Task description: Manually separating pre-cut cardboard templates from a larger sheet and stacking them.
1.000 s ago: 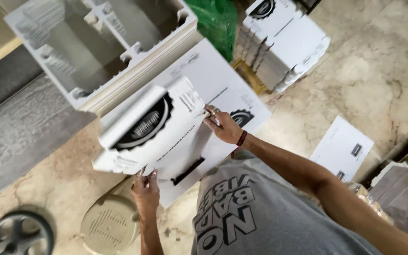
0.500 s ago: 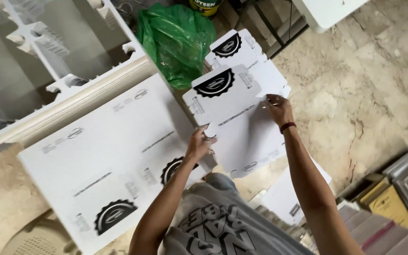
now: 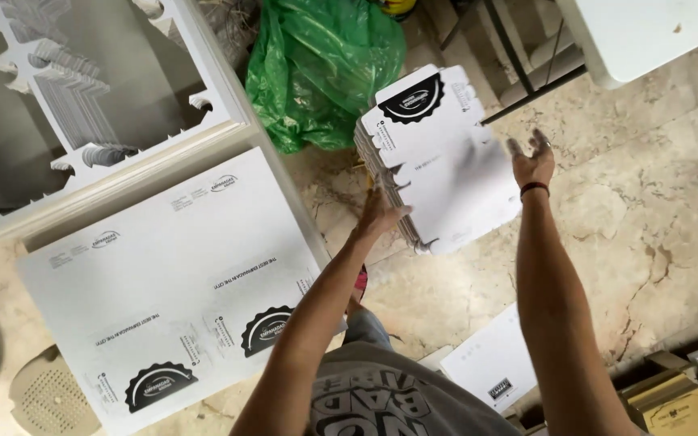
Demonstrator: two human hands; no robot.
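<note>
A stack of white die-cut cardboard blanks (image 3: pixel 446 173) with a black round emblem sits on the marble floor ahead of me. My left hand (image 3: pixel 381 214) rests against the stack's near left edge, fingers stretched toward the top blank. To the right of the stack, my right hand (image 3: pixel 531 157) hovers with fingers spread and slightly blurred, holding nothing; a dark band circles its wrist. The top blank lies flat on the pile.
A large white printed sheet (image 3: pixel 171 274) lies at the left, on a pile of cut-out frames (image 3: pixel 82 97). A green plastic bag (image 3: pixel 325 64) sits behind the stack, a white table (image 3: pixel 648 32) at top right. A loose blank (image 3: pixel 494 363) and boxes (image 3: pixel 672 404) lie near my legs.
I carried a blank from the big sheet rightward to the stack and laid it on top. My right hand has let go and lifted off to the right.
</note>
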